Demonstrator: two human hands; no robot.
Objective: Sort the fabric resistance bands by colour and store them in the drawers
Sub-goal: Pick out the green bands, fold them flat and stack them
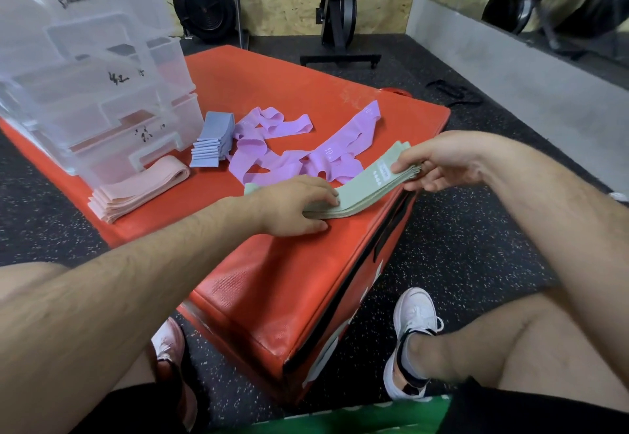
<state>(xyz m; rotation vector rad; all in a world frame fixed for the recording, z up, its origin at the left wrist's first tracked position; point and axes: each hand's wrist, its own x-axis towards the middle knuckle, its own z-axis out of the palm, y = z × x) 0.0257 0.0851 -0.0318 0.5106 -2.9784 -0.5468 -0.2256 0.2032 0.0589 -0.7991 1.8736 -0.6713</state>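
Now, at the box (289, 280) edge, left hand (292, 205) presses green bands (367, 192), right hand (439, 161) pinches.

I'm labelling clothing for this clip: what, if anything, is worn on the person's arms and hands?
Nothing shows on them. The left forearm and right forearm are bare and hairy, with no sleeve in view. The left hand and right hand have no gloves, and no watch, bracelet or ring can be seen.

Head-worn (wide-angle), facing forward-down, near left hand (292, 207), right hand (442, 161)
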